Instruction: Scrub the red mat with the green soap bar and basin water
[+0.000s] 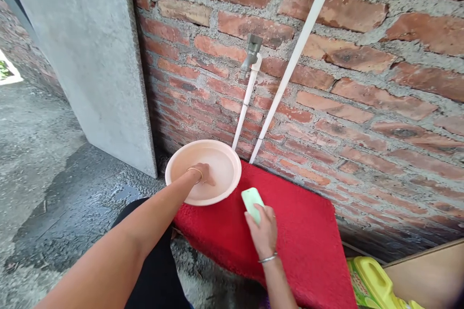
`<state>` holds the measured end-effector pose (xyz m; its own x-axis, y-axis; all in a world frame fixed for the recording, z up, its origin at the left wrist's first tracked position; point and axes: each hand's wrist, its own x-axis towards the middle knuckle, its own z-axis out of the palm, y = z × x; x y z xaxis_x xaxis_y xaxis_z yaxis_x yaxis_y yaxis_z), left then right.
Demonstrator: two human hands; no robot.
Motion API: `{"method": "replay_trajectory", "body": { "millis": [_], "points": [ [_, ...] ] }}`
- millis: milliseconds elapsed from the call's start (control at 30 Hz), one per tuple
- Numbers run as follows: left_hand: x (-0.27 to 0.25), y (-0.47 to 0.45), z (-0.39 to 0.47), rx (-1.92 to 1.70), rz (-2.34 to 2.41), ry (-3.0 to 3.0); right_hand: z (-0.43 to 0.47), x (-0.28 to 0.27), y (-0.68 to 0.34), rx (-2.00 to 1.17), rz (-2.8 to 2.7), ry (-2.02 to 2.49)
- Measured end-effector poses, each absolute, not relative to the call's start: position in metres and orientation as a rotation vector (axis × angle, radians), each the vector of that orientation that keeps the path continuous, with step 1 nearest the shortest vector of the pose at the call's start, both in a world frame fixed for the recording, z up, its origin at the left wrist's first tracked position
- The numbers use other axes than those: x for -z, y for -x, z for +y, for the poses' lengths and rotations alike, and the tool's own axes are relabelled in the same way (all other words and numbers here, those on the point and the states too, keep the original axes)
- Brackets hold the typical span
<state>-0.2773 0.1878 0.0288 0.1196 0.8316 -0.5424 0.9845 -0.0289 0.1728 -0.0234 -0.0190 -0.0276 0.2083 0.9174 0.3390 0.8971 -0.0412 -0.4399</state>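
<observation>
My left hand (204, 173) dips into a pale pink basin (173, 160) that holds cloudy water. Its fingers are blurred by the water, so I cannot see whether they are open or closed on anything. My right hand (264, 231) is closed round a pale green oblong block (251, 198) with rounded corners. The block lies against the red carpet-like cloth (308, 231), and its underside is hidden. The basin rests at the left end of this cloth.
A grey tap (251, 53) and white pipes (300, 43) run along the brick wall (348, 82). A concrete slab (97, 58) stands at left over wet ground (90, 198). A yellow bottle (373, 280) stands at lower right beside a tan board (431, 270).
</observation>
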Motion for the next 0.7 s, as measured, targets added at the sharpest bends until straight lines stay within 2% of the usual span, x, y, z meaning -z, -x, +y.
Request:
{"method": "replay_trajectory", "body": {
  "millis": [100,200,500,600,700],
  "points": [
    [-0.032,0.278,0.185,0.396,1.758,-1.919,-0.007,0.029,0.059,-0.006,-1.869,1.898],
    [-0.034,0.278,0.184,0.397,1.747,-1.926,-0.007,0.033,0.049,0.045,-1.870,1.957],
    [-0.027,0.279,0.187,0.398,1.731,-1.917,-0.079,0.037,-0.105,0.106,-1.190,2.298],
    [-0.025,0.281,0.187,0.363,1.746,-1.909,-0.105,0.033,-0.113,0.075,-1.045,2.296],
    [-0.023,0.283,0.187,0.318,1.750,-1.920,-0.118,0.033,-0.083,0.032,-1.178,2.137]
  ]
}}
